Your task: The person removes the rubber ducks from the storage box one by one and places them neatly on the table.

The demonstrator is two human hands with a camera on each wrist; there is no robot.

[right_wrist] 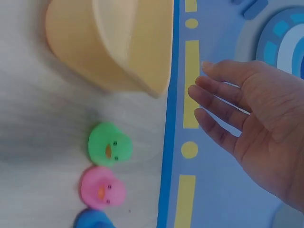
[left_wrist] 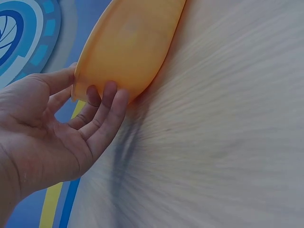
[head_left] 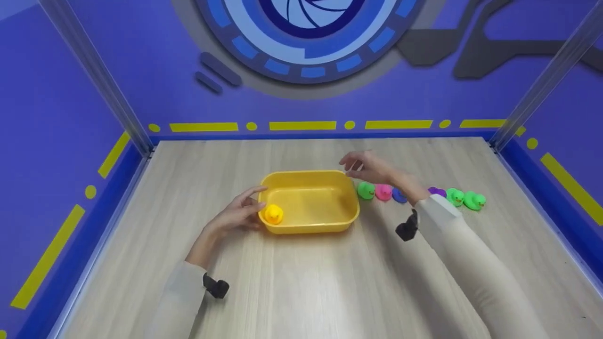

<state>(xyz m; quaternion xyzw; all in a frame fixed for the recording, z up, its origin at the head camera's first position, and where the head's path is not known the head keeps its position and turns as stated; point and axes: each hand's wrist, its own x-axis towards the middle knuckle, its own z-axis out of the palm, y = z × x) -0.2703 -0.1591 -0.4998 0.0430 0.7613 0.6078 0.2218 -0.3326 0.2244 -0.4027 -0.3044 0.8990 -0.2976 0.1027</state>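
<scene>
A yellow plastic basin (head_left: 311, 228) stands on the table, with a yellow rubber duck (head_left: 273, 214) inside at its left end. My left hand (head_left: 239, 210) holds the basin's left end. In the left wrist view, thumb and index finger meet the rim while the other fingers (left_wrist: 108, 102) rest against the outer wall. Over the basin's back right corner hovers my right hand (head_left: 370, 167), holding nothing, its fingers loosely bent. Just right of the basin sit a green duck (right_wrist: 109, 143) and a pink duck (right_wrist: 102, 187), both below the right hand.
The row of ducks runs on to the right: a blue duck (head_left: 399, 195), a purple duck (head_left: 437, 191) and two more green ducks (head_left: 474, 201), partly hidden by the right forearm. Blue panel walls (head_left: 301, 108) enclose the wooden table (head_left: 301, 282) at the back and sides.
</scene>
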